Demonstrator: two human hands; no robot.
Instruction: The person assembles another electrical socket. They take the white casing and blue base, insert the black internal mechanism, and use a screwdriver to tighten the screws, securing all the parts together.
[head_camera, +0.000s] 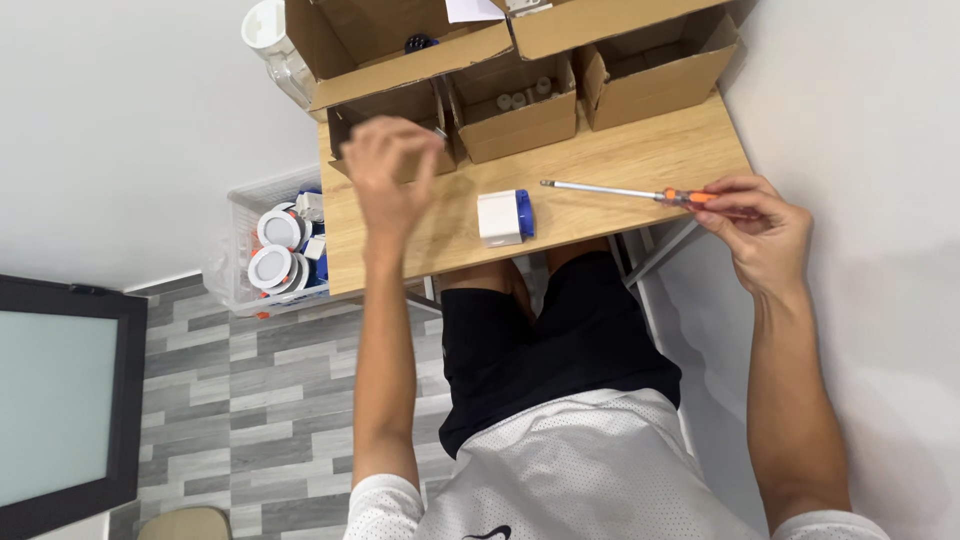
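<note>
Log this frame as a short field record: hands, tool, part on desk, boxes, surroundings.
left hand: raised over the desk's left end, fingers pinched together near a small open cardboard box; whether it holds anything cannot be told
right hand: grip shut on the screwdriver by its orange handle, shaft pointing left above the desk
part: white and blue block resting on the wooden desk, touched by neither hand
boxes: row of open cardboard boxes along the desk's far edge
floor: clear bin of round white fittings left of the desk

Left hand (390, 165) blurred — its fingertips' hold unreadable.
</note>
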